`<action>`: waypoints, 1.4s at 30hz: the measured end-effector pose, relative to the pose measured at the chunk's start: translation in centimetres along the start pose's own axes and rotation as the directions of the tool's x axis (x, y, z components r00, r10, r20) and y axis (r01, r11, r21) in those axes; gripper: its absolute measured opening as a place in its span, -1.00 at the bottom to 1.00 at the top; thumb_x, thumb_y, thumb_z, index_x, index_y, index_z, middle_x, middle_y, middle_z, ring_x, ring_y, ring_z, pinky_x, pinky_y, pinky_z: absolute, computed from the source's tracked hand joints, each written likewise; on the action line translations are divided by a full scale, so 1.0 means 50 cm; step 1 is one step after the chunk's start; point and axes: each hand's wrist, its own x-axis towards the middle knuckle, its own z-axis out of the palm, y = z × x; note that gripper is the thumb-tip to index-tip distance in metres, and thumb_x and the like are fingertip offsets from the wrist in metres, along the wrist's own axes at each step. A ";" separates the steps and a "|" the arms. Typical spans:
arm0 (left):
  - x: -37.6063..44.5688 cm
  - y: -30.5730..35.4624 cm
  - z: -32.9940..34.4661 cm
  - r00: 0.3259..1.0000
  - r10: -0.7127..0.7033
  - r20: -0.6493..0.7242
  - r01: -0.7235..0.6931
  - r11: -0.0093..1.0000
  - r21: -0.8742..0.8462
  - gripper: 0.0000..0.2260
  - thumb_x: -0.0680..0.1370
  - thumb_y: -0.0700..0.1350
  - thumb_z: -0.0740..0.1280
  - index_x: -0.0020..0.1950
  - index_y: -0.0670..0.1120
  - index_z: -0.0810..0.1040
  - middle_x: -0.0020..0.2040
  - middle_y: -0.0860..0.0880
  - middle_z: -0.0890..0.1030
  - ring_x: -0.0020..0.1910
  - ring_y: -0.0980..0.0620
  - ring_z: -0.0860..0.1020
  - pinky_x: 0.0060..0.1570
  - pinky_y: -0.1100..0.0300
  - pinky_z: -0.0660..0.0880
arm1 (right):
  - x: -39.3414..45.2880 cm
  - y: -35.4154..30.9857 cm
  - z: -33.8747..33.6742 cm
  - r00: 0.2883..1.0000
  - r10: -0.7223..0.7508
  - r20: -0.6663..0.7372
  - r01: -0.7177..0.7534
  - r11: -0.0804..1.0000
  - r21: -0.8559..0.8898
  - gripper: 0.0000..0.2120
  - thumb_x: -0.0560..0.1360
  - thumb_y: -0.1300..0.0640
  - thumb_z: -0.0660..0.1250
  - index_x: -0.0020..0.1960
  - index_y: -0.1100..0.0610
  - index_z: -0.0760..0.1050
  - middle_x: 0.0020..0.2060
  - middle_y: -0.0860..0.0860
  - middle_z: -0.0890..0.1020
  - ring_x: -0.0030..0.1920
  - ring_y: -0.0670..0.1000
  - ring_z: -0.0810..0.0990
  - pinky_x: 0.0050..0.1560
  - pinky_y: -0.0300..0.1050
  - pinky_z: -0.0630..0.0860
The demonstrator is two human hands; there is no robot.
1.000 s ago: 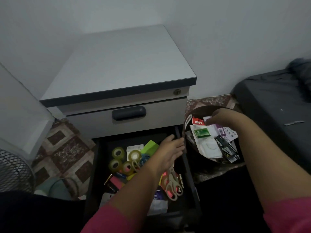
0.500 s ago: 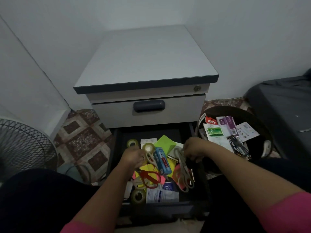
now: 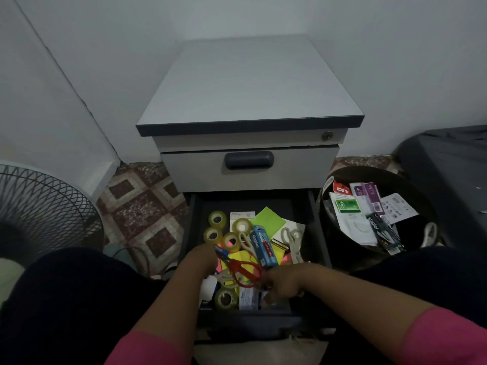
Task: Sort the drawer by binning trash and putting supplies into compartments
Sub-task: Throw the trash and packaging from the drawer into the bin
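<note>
Drawer (image 3: 315, 233) pulled open, contents unsorted: tape rolls (image 3: 217, 218) at its back left corner, scissors (image 3: 243, 272) mid-front. Bin (image 3: 421, 204) beside its right edge already holds packaging. Both hands are in the front clutter: left hand (image 3: 204, 256), right hand (image 3: 280, 281); I cannot tell either grip. I judge most sorting remains.

Drawer (image 3: 315, 233): dark, pulled open at the cabinet's bottom, crammed with mixed supplies.
Tape rolls (image 3: 217, 218): clear, clustered at the back left; one more near the front.
Stapler box (image 3: 263, 245): blue, lying diagonally mid-drawer.
Red scissors (image 3: 243, 270): flat on yellow notes.
Pale scissors (image 3: 292, 241): at the right side.
Bin (image 3: 326, 222): dark, round, right of the drawer, holding packaging.
</note>
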 end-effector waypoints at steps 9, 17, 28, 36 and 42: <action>0.013 -0.007 0.032 0.999 0.027 0.019 -0.030 0.980 0.195 -0.63 0.61 -0.25 0.20 0.42 -0.23 0.34 0.40 -0.15 0.41 0.35 -0.07 0.41 0.04 0.29 0.39 | 0.011 -0.006 0.030 0.997 0.048 0.055 -0.042 0.994 -0.102 -0.48 0.61 -0.07 0.14 0.49 0.13 0.22 0.43 0.14 0.34 0.38 0.15 0.35 0.32 0.01 0.30; 0.050 -0.011 0.011 0.993 0.113 0.016 -0.114 0.973 0.203 -0.70 0.51 -0.20 0.38 0.23 -0.20 0.52 0.20 -0.14 0.56 0.16 -0.07 0.53 0.08 0.14 0.47 | 0.016 0.001 0.021 0.994 0.057 0.098 -0.058 0.998 0.005 -0.45 0.56 -0.21 0.18 0.36 0.15 0.41 0.30 0.11 0.48 0.28 0.12 0.45 0.27 -0.01 0.35; 0.038 0.027 0.007 0.930 0.215 -0.299 -0.327 0.856 -0.400 -0.76 0.58 -0.25 0.27 0.25 -0.22 0.50 0.18 -0.18 0.53 0.05 -0.12 0.53 -0.11 0.15 0.45 | 0.031 0.006 0.033 0.982 0.076 -0.172 -0.102 0.984 -0.149 -0.55 0.51 0.01 0.36 0.32 0.18 0.41 0.23 0.14 0.51 0.21 0.13 0.51 0.19 -0.04 0.47; 0.011 0.121 0.072 0.974 0.118 -0.194 -0.225 0.370 -0.901 -0.92 0.59 -0.28 0.26 0.08 -0.19 0.47 0.03 -0.16 0.56 -0.09 -0.07 0.56 -0.36 0.23 0.54 | 0.048 0.018 0.038 0.988 0.115 -0.107 -0.128 0.985 -0.120 -0.51 0.49 0.02 0.38 0.36 0.18 0.40 0.27 0.16 0.50 0.24 0.15 0.49 0.22 -0.01 0.47; 0.009 0.150 0.080 0.993 0.050 -0.104 -0.114 0.295 -0.949 -0.89 0.60 -0.27 0.25 -0.12 -0.17 0.39 -0.02 -0.20 0.53 -0.01 -0.22 0.57 -0.15 0.01 0.59 | 0.050 0.027 0.031 0.992 0.102 -0.074 -0.112 0.982 -0.154 -0.50 0.49 -0.01 0.38 0.33 0.22 0.43 0.25 0.18 0.51 0.22 0.17 0.50 0.18 -0.04 0.44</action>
